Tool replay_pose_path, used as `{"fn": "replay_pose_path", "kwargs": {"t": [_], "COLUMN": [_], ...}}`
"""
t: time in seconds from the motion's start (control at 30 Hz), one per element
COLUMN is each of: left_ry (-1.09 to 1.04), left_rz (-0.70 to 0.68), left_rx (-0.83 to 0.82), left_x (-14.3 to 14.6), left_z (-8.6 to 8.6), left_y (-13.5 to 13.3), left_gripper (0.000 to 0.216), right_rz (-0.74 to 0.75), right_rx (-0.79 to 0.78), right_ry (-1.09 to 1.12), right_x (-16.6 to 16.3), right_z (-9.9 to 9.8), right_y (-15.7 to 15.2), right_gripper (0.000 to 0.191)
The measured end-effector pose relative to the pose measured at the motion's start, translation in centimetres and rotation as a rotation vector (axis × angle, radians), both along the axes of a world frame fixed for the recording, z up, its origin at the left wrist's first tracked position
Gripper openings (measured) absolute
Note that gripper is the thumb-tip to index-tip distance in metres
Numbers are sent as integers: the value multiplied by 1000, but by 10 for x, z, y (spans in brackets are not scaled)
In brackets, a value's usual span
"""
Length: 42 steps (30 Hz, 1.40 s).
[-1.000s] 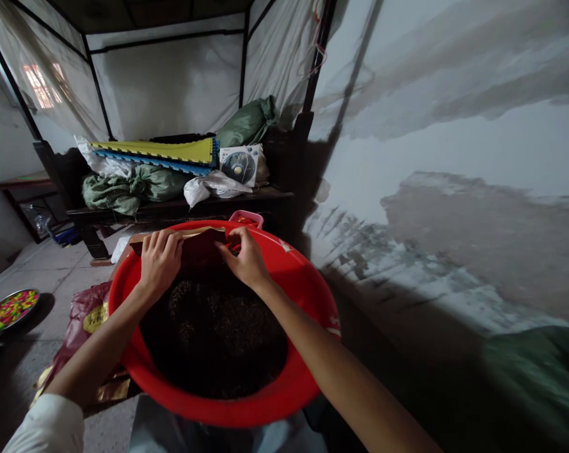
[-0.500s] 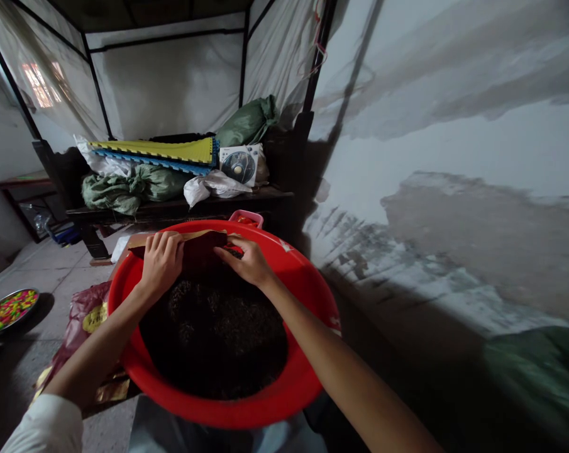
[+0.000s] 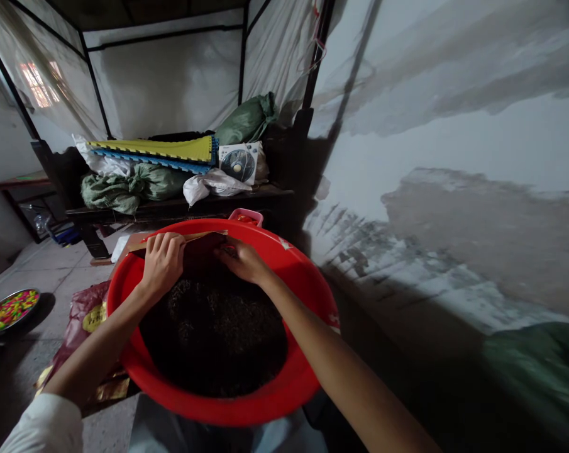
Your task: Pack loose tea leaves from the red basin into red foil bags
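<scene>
A large red basin stands before me with a wide heap of dark, dry, loose bits in it; I cannot tell their kind. My left hand is closed on the upper edge of a flat bag, gold-brown along its rim and dark red below, over the basin's far side. At the bag's right end is my right hand, its fingers curled around a small handful of dark bits. Its fingertips are partly hidden in shadow by the bag.
A dark red packet lies on the floor left of the basin, near a round tray of colourful wrapped pieces. Behind stands a dark wooden bed frame with sacks, yellow and blue mats and a fan. A pink basket touches the far rim.
My right hand has dipped slightly at the bag's right end, and its fingers have curled in around dark bits. My left hand keeps its hold on the bag.
</scene>
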State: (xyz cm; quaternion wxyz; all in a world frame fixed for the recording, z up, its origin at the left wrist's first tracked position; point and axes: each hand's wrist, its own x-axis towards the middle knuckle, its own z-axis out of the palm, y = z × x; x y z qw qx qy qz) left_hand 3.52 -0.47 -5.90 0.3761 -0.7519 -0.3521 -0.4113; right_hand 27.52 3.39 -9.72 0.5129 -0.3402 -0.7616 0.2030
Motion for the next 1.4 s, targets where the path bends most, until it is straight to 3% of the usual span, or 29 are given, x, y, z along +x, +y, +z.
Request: {"fn": "replay_pose_path", "kwargs": {"t": [0.33,0.5,0.7,0.93,1.03,1.23,1.4], "left_ry": [-115,-177,-126,-67,-40,19,42], "left_rz": [-15,6,-18,-74,-96,-120,-115], "left_rx": [-7,-47,-51,-61,-73,-9,-34], "left_x": [-3,-9,-10,-9,-8,-3,-5], "left_z": [1,-1,0,0,1,2,3], "left_y": [4,9,9,7,5,1,0], "left_gripper": [9,13,13,12,11,7,9], "right_rz": [-208,-154,-14,267,245,213,181], "right_rx": [159,187,-13,-273,-313,-223,-374], "right_ry": [-45,41,101,78,34,138,-7], "right_x": [-7,0,2,-1,-1,0,3], "right_z": [1,7,6,6,8,12,10], "right_y": [-4,-4,-5,-16,-17,-15,-13], "right_gripper": [20,32,40,45,43,41,44]}}
